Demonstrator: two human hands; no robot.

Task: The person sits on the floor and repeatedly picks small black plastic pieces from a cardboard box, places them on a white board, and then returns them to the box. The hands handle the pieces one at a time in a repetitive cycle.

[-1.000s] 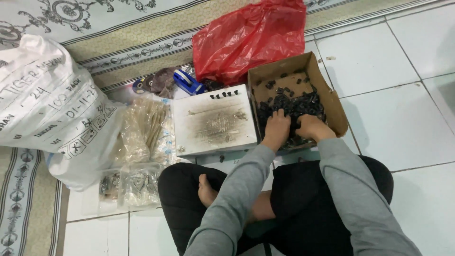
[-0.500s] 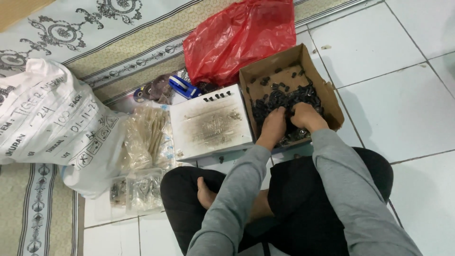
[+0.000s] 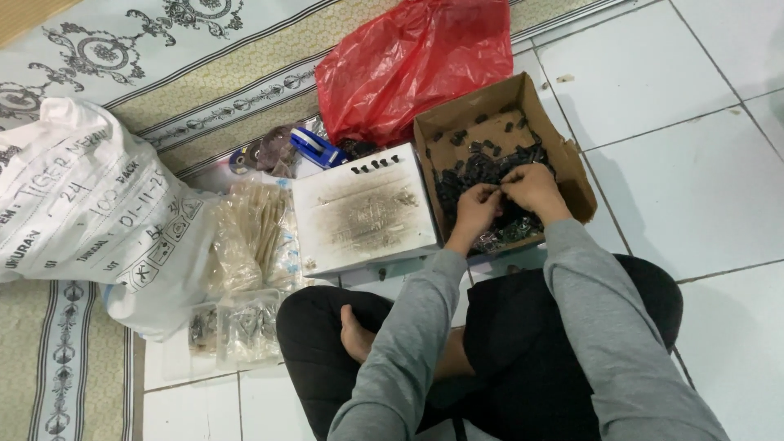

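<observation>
Now both hands [image 3: 505,196] pinch small black bits over cardboard box [image 3: 572,167].

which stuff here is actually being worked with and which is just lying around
In use:
- left hand and right hand, fingertips together over the box
- cardboard box
- small black parts in it

Lying about:
- red plastic bag
- white sack
- blue tape dispenser
- smudged white board
- clear packets

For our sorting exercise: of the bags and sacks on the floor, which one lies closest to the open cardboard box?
The red plastic bag: it lies against the cardboard box's far corner, while the white sack sits far left.
</observation>
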